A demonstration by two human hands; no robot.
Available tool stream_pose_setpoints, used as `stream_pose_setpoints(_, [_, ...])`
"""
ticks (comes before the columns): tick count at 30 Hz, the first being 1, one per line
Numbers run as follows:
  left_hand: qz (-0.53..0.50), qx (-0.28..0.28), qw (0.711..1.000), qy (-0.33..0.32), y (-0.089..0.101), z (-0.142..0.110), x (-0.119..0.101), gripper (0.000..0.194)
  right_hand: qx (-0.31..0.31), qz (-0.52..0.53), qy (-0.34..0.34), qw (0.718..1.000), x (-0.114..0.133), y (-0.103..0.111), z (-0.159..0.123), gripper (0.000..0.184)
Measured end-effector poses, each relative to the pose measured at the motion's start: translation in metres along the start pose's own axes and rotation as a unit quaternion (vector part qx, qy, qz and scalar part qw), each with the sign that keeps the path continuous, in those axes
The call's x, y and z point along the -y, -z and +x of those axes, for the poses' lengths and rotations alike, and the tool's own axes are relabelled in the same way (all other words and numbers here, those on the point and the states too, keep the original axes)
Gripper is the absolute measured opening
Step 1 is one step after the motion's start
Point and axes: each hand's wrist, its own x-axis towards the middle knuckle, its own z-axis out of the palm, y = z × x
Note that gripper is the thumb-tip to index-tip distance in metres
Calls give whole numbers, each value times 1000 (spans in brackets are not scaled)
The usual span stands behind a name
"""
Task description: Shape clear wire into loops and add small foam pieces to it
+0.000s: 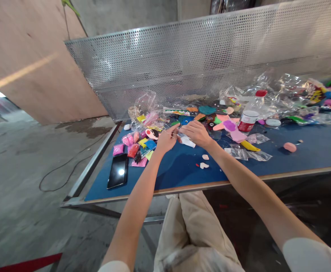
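My left hand and my right hand meet above the blue table, fingers pinched close together. Between and just below them shows a clear plastic packet with white in it; the right fingers are closed at its upper edge. What the left fingertips pinch is too small to tell. Beyond the hands lies a blue clay shape. Left of my left hand are a white clay piece with a red dot and several coloured clay packets. White clay bits lie nearer the table's front edge.
A black phone lies at the table's left edge. To the right stand a red-capped bottle and a pink clay figure with a purple spot. Clear bags crowd the back, before a perforated metal panel.
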Motion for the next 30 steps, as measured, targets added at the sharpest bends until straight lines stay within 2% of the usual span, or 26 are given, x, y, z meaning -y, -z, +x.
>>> stream_pose_setpoints(5, [-161,33,986,27,-5,2,5,51,-15,-5,46,999,4,-1,2,34])
stream_pose_setpoints(9, [-271,-4,962,34,-12,5,3,57,-20,28,-13,999,7,-3,2,34])
stream_pose_setpoints(12, [-294,-33,955,24,-15,5,-1,56,-34,56,-81,995,9,-6,2,36])
stream_pose_setpoints(15, [-269,-25,962,26,-13,3,-5,51,-45,91,-145,984,10,-8,1,36])
stream_pose_setpoints(20, [-191,7,981,18,-8,1,-3,37,-51,134,-203,969,12,-11,2,31])
stream_pose_setpoints(26, [-14,-13,999,-33,-5,-1,-4,26,-72,163,-292,940,22,-12,8,23])
stream_pose_setpoints(30, [20,-47,998,-39,-4,-3,-7,23,-90,217,-347,908,27,-11,13,22])
